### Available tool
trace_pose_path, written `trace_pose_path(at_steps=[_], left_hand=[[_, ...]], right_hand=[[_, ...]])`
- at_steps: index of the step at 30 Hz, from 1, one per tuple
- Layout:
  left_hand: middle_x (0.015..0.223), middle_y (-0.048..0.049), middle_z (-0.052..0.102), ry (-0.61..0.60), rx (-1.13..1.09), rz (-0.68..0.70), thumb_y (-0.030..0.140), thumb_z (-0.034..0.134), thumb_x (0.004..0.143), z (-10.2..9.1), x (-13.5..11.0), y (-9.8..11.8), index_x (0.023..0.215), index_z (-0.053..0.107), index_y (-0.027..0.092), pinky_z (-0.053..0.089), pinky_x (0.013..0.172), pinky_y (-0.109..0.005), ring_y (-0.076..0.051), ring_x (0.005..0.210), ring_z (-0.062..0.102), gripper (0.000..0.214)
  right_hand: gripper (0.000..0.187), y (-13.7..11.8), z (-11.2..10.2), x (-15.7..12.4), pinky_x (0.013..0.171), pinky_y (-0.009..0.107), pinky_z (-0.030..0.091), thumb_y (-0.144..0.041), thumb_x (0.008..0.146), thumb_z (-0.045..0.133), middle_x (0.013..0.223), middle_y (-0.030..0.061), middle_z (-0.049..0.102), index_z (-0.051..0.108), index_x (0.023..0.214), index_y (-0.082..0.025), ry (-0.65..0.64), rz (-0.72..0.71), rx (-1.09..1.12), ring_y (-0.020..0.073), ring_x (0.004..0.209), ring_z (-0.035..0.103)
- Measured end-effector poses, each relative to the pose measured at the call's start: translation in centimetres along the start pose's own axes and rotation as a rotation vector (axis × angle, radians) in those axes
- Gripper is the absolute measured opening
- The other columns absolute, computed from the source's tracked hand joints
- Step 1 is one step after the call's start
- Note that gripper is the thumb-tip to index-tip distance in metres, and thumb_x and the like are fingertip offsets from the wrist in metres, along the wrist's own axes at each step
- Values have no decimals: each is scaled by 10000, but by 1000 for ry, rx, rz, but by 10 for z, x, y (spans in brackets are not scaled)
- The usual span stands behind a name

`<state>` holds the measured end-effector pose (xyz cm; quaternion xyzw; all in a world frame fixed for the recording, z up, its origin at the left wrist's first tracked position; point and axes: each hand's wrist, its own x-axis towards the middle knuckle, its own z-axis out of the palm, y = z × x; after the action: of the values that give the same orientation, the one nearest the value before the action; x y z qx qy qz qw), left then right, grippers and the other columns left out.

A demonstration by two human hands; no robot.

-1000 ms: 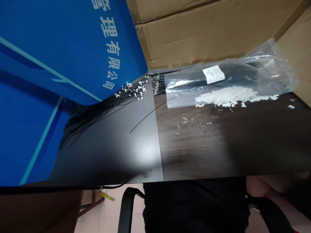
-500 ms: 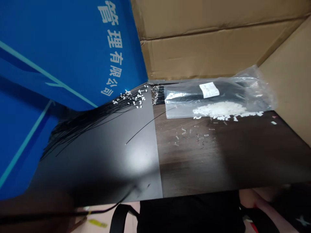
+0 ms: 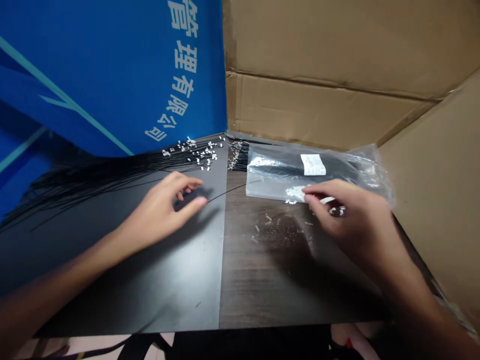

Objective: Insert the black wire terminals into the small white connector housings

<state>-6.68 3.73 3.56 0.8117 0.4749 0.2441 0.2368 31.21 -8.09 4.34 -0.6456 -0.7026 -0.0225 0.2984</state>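
Thin black wires (image 3: 112, 180) lie in a long fan on your worktop (image 3: 150, 305), their long axis running nearly left to right and rising slightly toward the far corner, where their tips gather. A cardboard box wall (image 3: 318, 65) stands along the far side and meets a cardboard flap (image 3: 431, 200) on your right. A blue printed board (image 3: 93, 75) with white Chinese characters rises on your left, and the fan's tails fade into shadow against it, so you can't make out where they end.

The worktop has a matte black panel on your left and a dark wood-grain panel on your right, with the seam running away from you. A clear plastic bag (image 3: 277, 182) lies on the wood-grain panel against the cardboard, its long axis left to right, holding bundled black wire and white pieces.

Your right hand (image 3: 348, 220) covers the bag's near edge and hides part of it. Its fingers (image 3: 318, 192) curl over the plastic, but you can't tell if they grip anything. Your left hand (image 3: 161, 212) sits over the black panel, loosely curled and visibly empty, just beside a single stray wire (image 3: 228, 192) crossing the seam.

A short bunch of wire ends (image 3: 238, 155) sits beside the bag. Small white terminals (image 3: 191, 152) cap the fan's tips, and loose white pieces (image 3: 266, 225) dot the wood grain.
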Motion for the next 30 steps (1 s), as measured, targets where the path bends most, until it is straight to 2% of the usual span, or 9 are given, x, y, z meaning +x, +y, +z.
trace_pose_path(at_steps=[3,4,6,11,15,19,24,27,30], left_hand=[[1181,-132,798,-58,98,11,690,828,938,20,0,-16,1202,916,177,637,887,-461,-257,846,696,583],[1161,-129,793,-66,116,14,657,794,963,22,0,-20,1168,918,179,623,859,-436,-248,827,689,534],[1100,-119,789,-71,117,15,566,736,996,23,-1,-24,1059,913,185,591,799,-393,-232,791,682,424],[1032,-102,785,-91,100,15,440,668,993,17,-5,-25,868,848,208,532,754,-373,-214,741,645,319],[1035,-106,770,-93,104,13,426,622,1015,13,-10,-21,891,783,209,503,765,-382,-232,764,647,298],[878,-70,735,-72,67,-33,446,596,1052,-3,-9,-19,962,714,214,442,707,-359,-249,738,654,275],[792,-40,761,-137,-378,-177,386,844,972,-39,4,-17,961,792,192,517,697,-293,-205,725,687,202],[705,-63,735,-190,-709,-153,427,993,920,-56,10,-19,871,858,183,537,619,-294,-195,646,670,282],[599,-59,627,-215,-921,-102,539,1064,822,-63,12,-21,739,864,184,506,493,-313,-192,543,605,416]], right_hand=[[229,12,23,14,812,370,618,-148,1093,679,1095,119,893,898,1063,-206,-381,-60,-110,279,920,838],[227,15,30,19,816,370,608,-136,1093,683,1103,127,886,897,1056,-203,-470,-66,-139,290,948,841],[209,19,39,25,788,362,582,-123,1084,703,1068,130,869,883,1005,-194,-547,-70,-166,293,929,834],[301,15,46,26,727,348,535,-118,1122,642,965,116,816,836,900,-182,-583,-69,-193,260,821,787],[303,9,49,21,745,340,541,-75,1106,615,1001,113,831,849,952,-192,-565,-59,-201,245,826,785],[276,6,50,17,766,365,558,-109,1115,619,1060,112,862,868,1038,-200,-531,-45,-203,282,897,817],[240,10,47,13,774,388,593,-173,1118,672,1174,112,890,907,1148,-208,-482,-21,-194,315,955,852],[252,13,46,11,781,374,618,-171,1116,680,1149,99,895,927,1110,-219,-479,-30,-161,291,940,862],[280,16,48,11,781,370,639,-159,1113,661,1097,100,889,931,1065,-215,-477,-42,-129,274,904,859]])
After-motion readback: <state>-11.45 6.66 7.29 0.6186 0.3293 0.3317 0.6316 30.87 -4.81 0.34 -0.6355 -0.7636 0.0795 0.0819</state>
